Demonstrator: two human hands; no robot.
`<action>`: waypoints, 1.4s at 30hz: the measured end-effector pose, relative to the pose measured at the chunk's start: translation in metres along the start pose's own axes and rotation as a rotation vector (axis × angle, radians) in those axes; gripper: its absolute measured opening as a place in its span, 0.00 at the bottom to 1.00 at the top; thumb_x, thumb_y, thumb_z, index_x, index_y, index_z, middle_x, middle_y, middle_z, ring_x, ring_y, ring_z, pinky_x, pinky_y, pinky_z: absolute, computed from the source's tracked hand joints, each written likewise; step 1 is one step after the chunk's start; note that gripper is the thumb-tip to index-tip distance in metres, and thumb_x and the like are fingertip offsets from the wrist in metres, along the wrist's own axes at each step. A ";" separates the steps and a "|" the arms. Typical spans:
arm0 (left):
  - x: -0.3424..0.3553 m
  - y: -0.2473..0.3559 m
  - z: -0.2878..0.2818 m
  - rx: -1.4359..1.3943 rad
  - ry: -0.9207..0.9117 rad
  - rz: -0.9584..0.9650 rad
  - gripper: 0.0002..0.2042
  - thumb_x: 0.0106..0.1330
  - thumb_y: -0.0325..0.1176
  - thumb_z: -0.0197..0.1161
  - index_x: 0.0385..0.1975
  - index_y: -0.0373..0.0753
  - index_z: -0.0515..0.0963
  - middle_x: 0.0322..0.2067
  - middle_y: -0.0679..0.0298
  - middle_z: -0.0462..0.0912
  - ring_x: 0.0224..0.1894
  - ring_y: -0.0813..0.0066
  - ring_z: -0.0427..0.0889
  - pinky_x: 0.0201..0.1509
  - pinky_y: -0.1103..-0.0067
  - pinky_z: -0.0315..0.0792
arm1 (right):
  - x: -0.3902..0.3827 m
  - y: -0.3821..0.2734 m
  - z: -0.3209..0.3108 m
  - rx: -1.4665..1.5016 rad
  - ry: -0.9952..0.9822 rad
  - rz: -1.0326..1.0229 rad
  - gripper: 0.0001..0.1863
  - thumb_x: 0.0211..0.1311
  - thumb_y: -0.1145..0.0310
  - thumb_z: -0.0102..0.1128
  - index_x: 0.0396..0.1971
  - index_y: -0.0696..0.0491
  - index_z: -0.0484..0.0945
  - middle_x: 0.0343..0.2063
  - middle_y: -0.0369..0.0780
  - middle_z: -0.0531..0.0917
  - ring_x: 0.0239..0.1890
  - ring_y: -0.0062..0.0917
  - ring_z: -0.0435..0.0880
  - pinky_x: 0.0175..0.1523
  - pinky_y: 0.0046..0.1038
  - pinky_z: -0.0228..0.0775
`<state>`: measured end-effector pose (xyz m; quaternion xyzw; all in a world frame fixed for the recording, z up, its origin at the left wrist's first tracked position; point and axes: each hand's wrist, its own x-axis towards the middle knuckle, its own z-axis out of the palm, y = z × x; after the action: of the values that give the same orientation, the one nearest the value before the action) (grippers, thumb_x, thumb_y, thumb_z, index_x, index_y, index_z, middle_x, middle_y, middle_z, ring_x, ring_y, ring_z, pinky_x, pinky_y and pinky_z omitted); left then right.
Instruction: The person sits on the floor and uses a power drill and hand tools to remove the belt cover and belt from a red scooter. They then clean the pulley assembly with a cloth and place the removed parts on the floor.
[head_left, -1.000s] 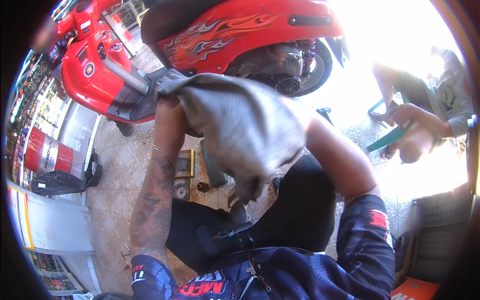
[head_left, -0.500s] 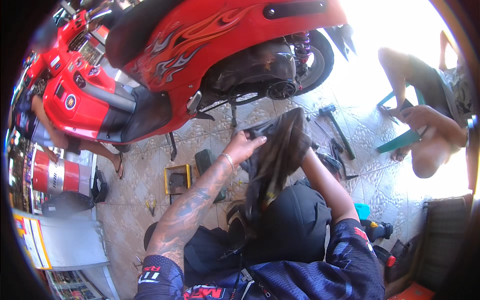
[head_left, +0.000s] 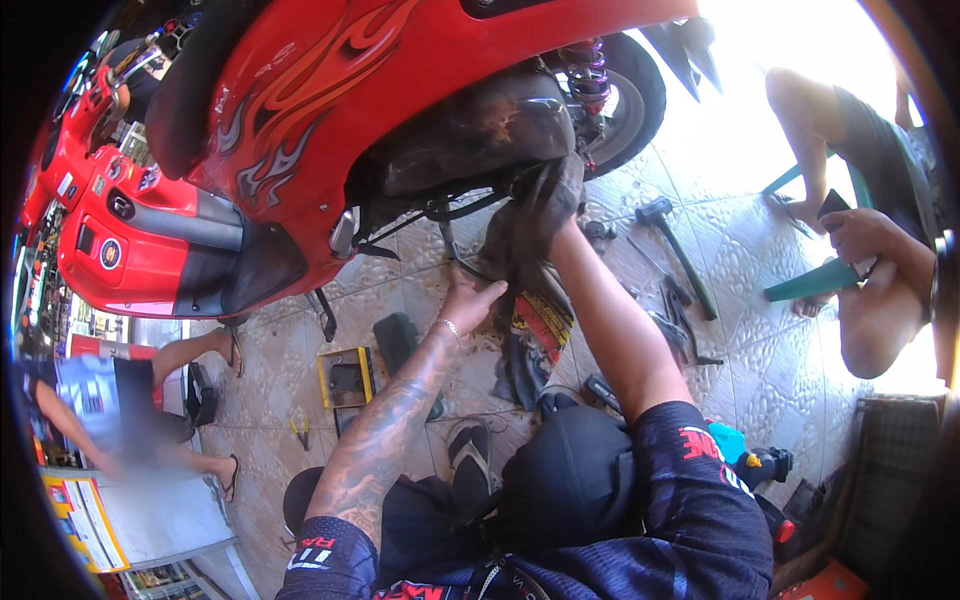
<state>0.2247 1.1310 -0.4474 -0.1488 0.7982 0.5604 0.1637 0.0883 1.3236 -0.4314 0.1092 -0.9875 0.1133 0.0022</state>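
Observation:
A bunched dark cloth (head_left: 515, 250) with a red-and-yellow printed patch hangs under the rear engine housing (head_left: 460, 145) of the red scooter (head_left: 340, 100). My right hand (head_left: 555, 210) is mostly hidden in the cloth's upper part, pressed up beside the housing, below the purple shock absorber (head_left: 590, 75). Lower and to the left, my left hand (head_left: 470, 300) grips the cloth, thumb out, its fingertips partly hidden.
A mallet (head_left: 680, 255) and other tools lie on tiles to the right; a yellow box (head_left: 345, 377) and green case (head_left: 395, 345) lie left. A seated person (head_left: 870, 240) is at right, another person (head_left: 90, 400) at far left beside a white counter (head_left: 170, 510).
Both hands have carried the cloth forward, up to the scooter's underside. The scooter fills more of the view, and the person at left shows farther down in it.

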 end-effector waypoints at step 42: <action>-0.015 -0.024 -0.007 -0.182 -0.020 -0.128 0.51 0.65 0.36 0.70 0.74 0.31 0.33 0.41 0.61 0.78 0.35 0.77 0.77 0.35 0.81 0.74 | -0.128 0.005 0.019 0.211 0.325 -0.362 0.25 0.61 0.56 0.61 0.51 0.59 0.78 0.45 0.46 0.82 0.43 0.43 0.84 0.53 0.43 0.76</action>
<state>0.2477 1.1176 -0.4590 -0.2082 0.7312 0.6203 0.1931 0.2125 1.3516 -0.4546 0.2639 -0.9214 0.2292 0.1696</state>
